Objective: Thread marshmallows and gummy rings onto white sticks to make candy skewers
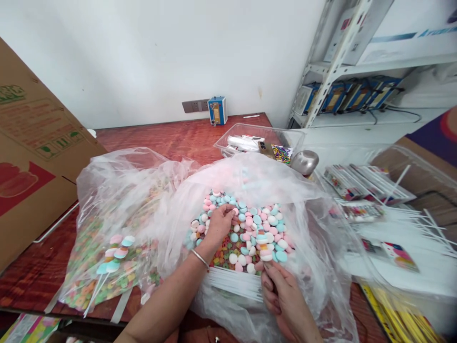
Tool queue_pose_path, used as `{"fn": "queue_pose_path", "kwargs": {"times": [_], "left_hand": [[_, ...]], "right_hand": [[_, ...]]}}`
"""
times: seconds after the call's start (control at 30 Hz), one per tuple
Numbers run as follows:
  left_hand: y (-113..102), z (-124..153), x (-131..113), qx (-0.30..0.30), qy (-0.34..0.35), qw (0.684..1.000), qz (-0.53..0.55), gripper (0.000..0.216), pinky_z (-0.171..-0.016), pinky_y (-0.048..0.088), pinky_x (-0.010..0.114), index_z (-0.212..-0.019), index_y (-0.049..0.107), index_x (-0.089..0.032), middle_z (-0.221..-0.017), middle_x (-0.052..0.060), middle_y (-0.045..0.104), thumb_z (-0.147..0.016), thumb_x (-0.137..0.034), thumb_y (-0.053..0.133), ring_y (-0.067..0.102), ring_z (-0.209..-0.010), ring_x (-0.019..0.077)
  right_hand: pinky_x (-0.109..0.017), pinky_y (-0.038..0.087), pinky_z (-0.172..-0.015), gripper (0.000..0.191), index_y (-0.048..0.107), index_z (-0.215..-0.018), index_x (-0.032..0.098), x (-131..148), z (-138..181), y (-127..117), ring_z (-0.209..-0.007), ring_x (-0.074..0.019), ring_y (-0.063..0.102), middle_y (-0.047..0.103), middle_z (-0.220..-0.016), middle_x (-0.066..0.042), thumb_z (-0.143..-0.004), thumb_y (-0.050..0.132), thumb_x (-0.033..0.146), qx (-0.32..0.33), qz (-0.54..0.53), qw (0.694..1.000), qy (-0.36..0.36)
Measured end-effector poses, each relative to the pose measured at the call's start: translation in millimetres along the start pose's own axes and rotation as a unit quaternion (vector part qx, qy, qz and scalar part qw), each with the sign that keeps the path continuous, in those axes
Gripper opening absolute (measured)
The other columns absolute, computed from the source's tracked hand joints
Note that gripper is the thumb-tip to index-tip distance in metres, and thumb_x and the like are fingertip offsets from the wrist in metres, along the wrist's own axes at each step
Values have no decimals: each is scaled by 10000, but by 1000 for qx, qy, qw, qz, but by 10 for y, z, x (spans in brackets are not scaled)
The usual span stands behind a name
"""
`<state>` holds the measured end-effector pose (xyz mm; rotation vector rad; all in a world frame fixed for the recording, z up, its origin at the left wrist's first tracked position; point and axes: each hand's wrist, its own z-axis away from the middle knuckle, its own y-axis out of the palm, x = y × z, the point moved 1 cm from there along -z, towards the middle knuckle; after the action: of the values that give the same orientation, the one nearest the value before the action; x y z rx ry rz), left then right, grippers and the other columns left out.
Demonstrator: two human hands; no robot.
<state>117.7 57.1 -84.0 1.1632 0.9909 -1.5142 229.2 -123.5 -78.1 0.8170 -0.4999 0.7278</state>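
Observation:
My left hand [222,223], with a bangle on its wrist, reaches into the open plastic bag; its fingertips pinch a pink round candy [235,211]. In my right hand [280,288] is a candy skewer [264,247], gripped just below its stack of blue, white, orange and pink pieces. Its stick is mostly hidden by the fingers. Around both hands lie pink, white and blue round candies [280,233], with small colourful gummy rings [224,252] among them. A bundle of white sticks [233,282] rests at the near side of the bag.
Two filled skewers [114,255] lie on another clear bag [143,190] of gummy rings at left. Beyond are a carton [39,143], a clear tray [228,131] and a metal scoop [305,163]. A plastic bin [360,252] with white sticks stands at right, beside a shelf [328,71].

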Motion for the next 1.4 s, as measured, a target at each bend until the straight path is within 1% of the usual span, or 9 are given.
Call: {"fn": "queue_pose_path", "kwargs": {"times": [0.17, 0.33, 0.47, 0.57, 0.7, 0.97, 1.03, 1.17, 1.4], "left_hand": [[26, 100, -11, 25, -13, 999, 16, 138, -527, 485, 211, -948, 604, -160, -692, -3, 620, -830, -231, 609, 597, -556, 103], [44, 210, -6, 64, -48, 994, 80, 176, -589, 529, 222, -944, 610, -171, -762, -4, 633, -794, -252, 652, 620, -590, 95], [81, 215, 66, 51, -45, 997, 33, 154, -670, 557, 287, -946, 645, -151, -790, 25, 666, -828, -224, 579, 634, -629, 121], [105, 245, 79, 37, 29, 997, -67, 213, -776, 553, 345, -996, 682, -161, -938, 64, 682, -839, -202, 542, 658, -785, 168], [161, 331, 22, 26, 194, 959, -206, 310, -984, 461, 368, -1001, 725, -185, -1090, 75, 655, -750, -80, 576, 591, -1075, 213], [172, 327, -10, 63, 131, 966, -213, 255, -828, 498, 319, -991, 747, -201, -930, 26, 723, -801, -147, 586, 639, -865, 184], [163, 346, -22, 81, 132, 965, -212, 226, -800, 499, 306, -975, 755, -210, -902, 19, 731, -800, -179, 614, 644, -835, 185], [180, 421, -52, 109, 174, 950, -235, 217, -841, 488, 317, -964, 769, -255, -943, 22, 749, -791, -186, 657, 660, -895, 207], [194, 459, -48, 101, 140, 958, -227, 294, -766, 493, 300, -1020, 723, -237, -893, 20, 745, -747, -152, 654, 652, -823, 199]], "right_hand": [[-137, 85, -347, 456, 594, -768, 168, 3, -2, -3, -385, 14, 186, 401, -534, 114, -645, 799, 556, 6, -1, 1000, 4], [-137, 80, -350, 439, 591, -775, 172, 0, -14, 9, -379, 14, 181, 380, -525, 122, -657, 788, 546, 5, 5, 1000, 5], [-139, 76, -356, 423, 588, -775, 172, 9, -23, 19, -380, 12, 182, 385, -526, 118, -665, 781, 532, 2, 8, 1000, 5], [-141, 76, -355, 426, 582, -770, 173, 6, -32, 15, -380, 9, 180, 386, -525, 118, -660, 782, 533, 3, 8, 1000, 6], [-145, 78, -356, 416, 577, -770, 178, -5, -44, 10, -386, 4, 171, 382, -527, 119, -678, 767, 536, 8, 10, 1000, 2], [-185, 102, -379, 361, 571, -741, 202, 40, -87, 32, -409, -33, 166, 332, -519, 115, -713, 722, 529, -25, 72, 996, -49], [-204, 187, -402, 340, 564, -714, 207, 102, -163, 40, -435, -60, 237, 357, -524, 97, -775, 667, 525, -39, 157, 978, -129], [-240, 340, -529, 326, 522, -678, 219, 257, -346, 69, -552, -122, 411, 485, -589, 47, -877, 540, 477, -98, 348, 891, -276], [-273, 361, -593, 252, 543, -743, 226, 372, -488, 127, -602, -179, 510, 581, -613, 9, -840, 523, 458, -167, 454, 820, -305]]}}
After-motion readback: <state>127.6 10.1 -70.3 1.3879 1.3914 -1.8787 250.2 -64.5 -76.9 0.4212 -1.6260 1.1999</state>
